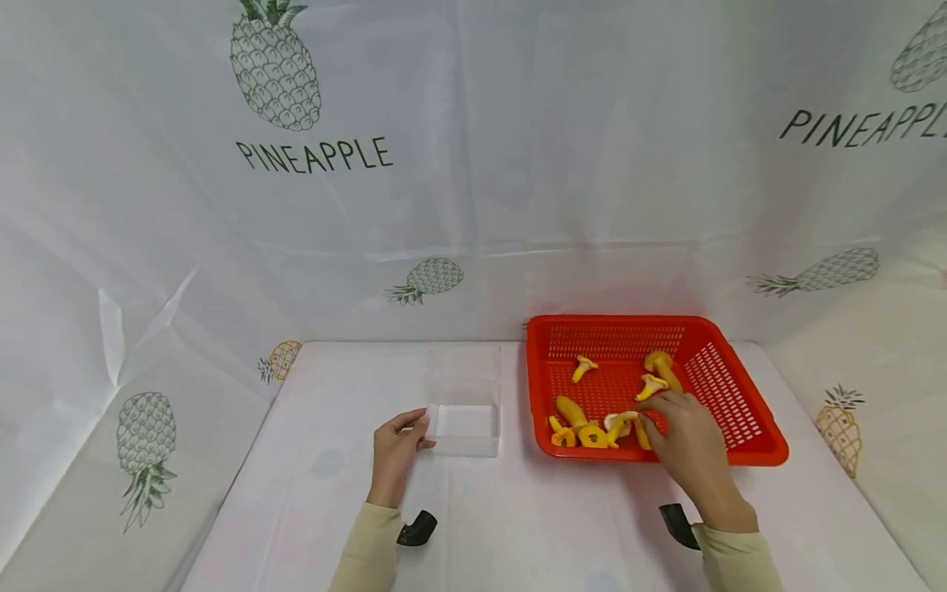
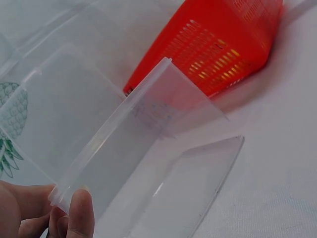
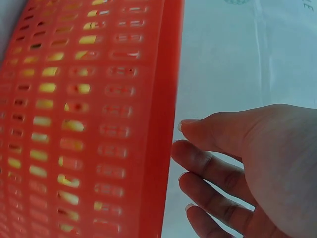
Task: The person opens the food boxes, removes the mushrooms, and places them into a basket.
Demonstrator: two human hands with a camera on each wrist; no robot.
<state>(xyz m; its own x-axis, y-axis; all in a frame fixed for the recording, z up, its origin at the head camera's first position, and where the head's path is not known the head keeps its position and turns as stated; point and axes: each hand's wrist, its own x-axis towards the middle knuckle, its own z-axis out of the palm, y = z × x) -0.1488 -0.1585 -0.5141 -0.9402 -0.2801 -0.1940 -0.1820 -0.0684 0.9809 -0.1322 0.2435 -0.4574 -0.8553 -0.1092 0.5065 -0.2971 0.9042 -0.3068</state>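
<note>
My left hand (image 1: 397,452) pinches the left edge of a clear plastic box (image 1: 462,446), thumb on one side and fingers on the other. The box's lid (image 1: 462,362) stands open at the back, and no contents show inside. My right hand (image 1: 691,448) reaches over the front rim of a red perforated basket (image 1: 621,319). In the right wrist view its fingers (image 3: 213,171) are loosely bent with a gap to the thumb, nothing visible between them. Close to those fingertips lies a yellow mushroom (image 1: 651,386); a larger tan mushroom (image 1: 662,366) lies behind it.
Several more yellow mushrooms (image 1: 593,436) cluster at the basket's front left, with a single mushroom (image 1: 583,367) farther back. A white cloth printed with pineapples (image 1: 275,74) hangs behind and at the sides. Box and basket stand side by side on a white tabletop (image 1: 510,526).
</note>
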